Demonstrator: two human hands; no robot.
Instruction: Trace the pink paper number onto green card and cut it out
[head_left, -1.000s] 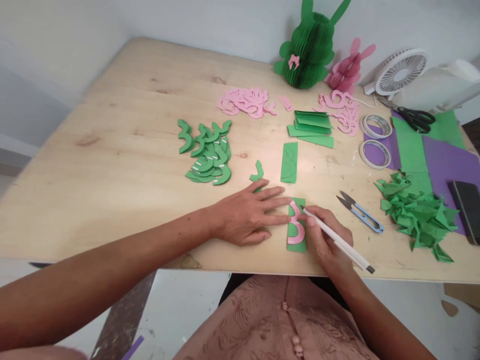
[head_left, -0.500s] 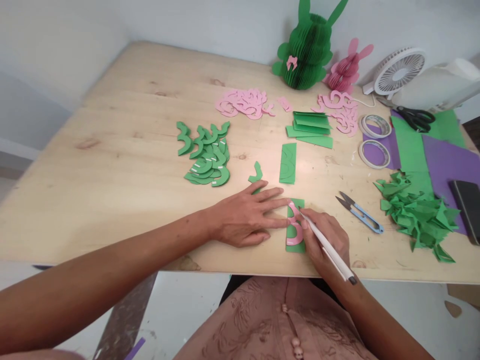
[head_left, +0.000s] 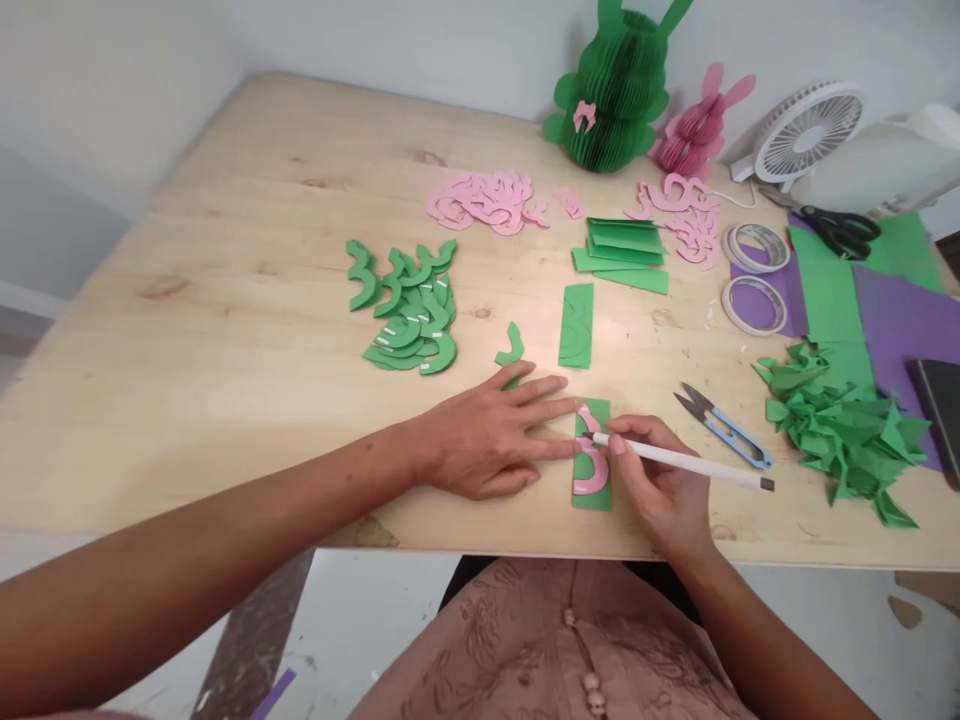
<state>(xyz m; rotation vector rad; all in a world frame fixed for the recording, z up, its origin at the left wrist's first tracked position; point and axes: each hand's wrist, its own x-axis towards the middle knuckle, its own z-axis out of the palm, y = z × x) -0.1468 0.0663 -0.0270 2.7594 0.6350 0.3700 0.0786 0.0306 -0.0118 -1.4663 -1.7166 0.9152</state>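
My left hand lies flat with fingers spread, its fingertips pressing on a pink curved paper template. Under the template is a green paper strip near the table's front edge. In my right hand is a white pen, its tip at the template's inner notch. Another green strip with curved lines drawn on it lies just beyond. A small green curved cutout shows partly beneath my left fingers.
Green cutouts are piled at left, pink cutouts behind. Blue thread snips, green scraps, tape rolls and black scissors lie at right. A green paper rabbit and a white fan stand at the back.
My right hand has turned the pen so that it lies more sideways, and its tip has moved down and left to the template's notch. My left hand stays in place.
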